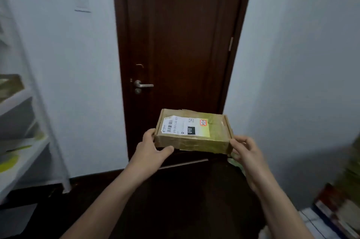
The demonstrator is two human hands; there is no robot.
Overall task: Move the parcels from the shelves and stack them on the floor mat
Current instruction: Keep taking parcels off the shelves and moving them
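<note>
Parcel (192,133) held up, left hand (151,150), right hand (246,153), fingers (240,139) curled round its ends

dim indoor view under soft, cool ambient light; no lamp or window is in sight, so the source cannot be told. the pale walls (78,63) read blue-grey and darken towards the lower right. the dark wooden door (185,43) shows a faint vertical sheen, and its lever handle (143,85) carries a small glint. the floor (93,190) is almost black, with little detail. the parcel (191,133) is the sharpest zone: large label print is legible, and its taped front face has a dull yellowish gloss. the shelving (23,141) at left and the stacked boxes (341,209) at right are smeared by blur. wide-angle distortion tilts the shelving post and door frame.
</note>
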